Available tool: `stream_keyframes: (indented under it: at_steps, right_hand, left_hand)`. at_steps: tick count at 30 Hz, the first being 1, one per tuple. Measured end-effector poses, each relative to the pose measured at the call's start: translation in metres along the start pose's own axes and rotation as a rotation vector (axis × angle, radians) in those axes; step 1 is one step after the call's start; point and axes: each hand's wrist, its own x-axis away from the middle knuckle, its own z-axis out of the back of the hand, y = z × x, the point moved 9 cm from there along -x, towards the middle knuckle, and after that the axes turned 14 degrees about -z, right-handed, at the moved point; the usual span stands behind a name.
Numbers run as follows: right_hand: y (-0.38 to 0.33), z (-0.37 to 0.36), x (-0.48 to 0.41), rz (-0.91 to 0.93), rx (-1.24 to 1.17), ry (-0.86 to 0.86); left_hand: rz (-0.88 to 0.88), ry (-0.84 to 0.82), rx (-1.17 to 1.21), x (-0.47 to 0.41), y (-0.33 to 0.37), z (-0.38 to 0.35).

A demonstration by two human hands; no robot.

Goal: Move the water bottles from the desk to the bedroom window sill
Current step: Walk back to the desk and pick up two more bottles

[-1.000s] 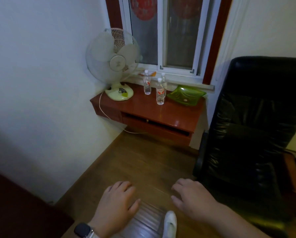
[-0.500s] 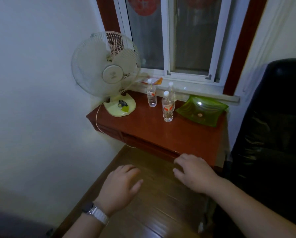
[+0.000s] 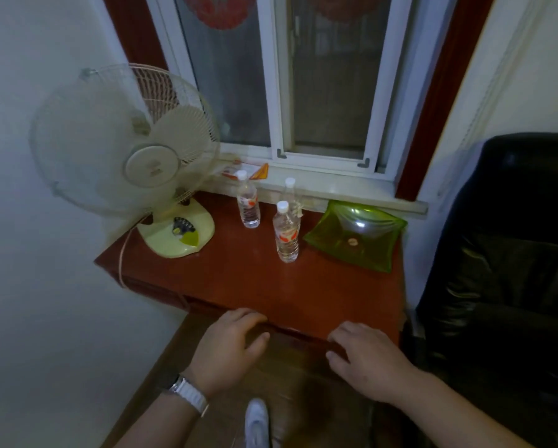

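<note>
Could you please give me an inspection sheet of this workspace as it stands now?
Surface: desk, red-brown and glossy.
Job's things: left bottle and front bottle upright on the desk; back bottle upright behind the front one, by the sill, base hidden.
Clutter: fan on the desk's left; green dish on its right; packet on the sill.
Hands: left hand and right hand at the desk's front edge, holding nothing.
Cables: fan cord hangs over the desk's left edge.
Surroundings: window above the sill; black chair at right.
</note>
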Motion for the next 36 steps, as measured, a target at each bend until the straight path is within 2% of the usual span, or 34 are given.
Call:
stream_keyframes:
  at_steps: [6, 11, 14, 19, 26, 36]
  right_hand:
    - [-0.005, 0.021, -0.066, -0.156, -0.041, -0.002]
    - [-0.027, 0.055, -0.119, -0.254, -0.042, 0.125]
    - [-0.036, 0.068, -0.145, -0.322, -0.124, 0.149]
    - [-0.037, 0.069, -0.171, -0.432, -0.244, 0.112]
    - [-0.018, 0.068, -0.204, -0.531, -0.465, 0.144]
    - [0.02, 0.093, -0.264, -0.574, -0.582, 0.154]
  left_hand:
    - [0.03, 0.018, 0.143, -0.074, -0.074, -0.002]
    - [0.056, -0.069, 0.215, -0.122, -0.139, -0.012]
    - [0.092, -0.115, 0.302, -0.148, -0.166, -0.022]
    - [0.176, -0.13, 0.509, -0.186, -0.184, -0.04]
    - [0.212, -0.058, 0.625, -0.22, -0.19, -0.054]
    - [0.288, 0.151, 0.787, -0.259, -0.192, -0.093]
